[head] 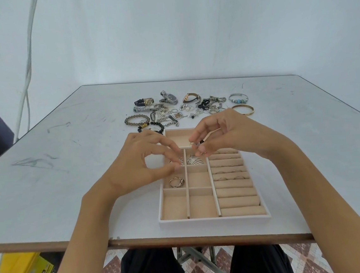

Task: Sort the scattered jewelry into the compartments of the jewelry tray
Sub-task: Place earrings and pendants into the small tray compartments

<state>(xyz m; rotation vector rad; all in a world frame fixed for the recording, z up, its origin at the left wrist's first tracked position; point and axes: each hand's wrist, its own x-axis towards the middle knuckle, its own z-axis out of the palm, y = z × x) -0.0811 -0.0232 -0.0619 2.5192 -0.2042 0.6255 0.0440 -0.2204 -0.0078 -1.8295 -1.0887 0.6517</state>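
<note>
Right hand (224, 133) pinches one black-beaded trinket (197, 144) over tray (213, 221). Left hand (142, 161) curled, grasp unclear; one ring (176, 182) below its fingertips, three watches (169, 97) beyond.

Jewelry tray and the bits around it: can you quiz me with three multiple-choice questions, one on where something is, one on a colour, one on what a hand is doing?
1. Where is the unsorted jewelry pile relative to the tray?
A) beyond its far edge
B) on its near side
C) stacked inside it

2. What colour is the tray's lining?
A) black
B) red
C) beige

3. What is the right hand doing?
A) lying flat on the table
B) pinching a small dark-beaded piece above the tray
C) gripping a watch

Answers: 1 A, the pile lies past the tray, away from the person; 2 C, every compartment shows beige; 3 B, its fingertips pinch the piece over the upper compartments.
</note>
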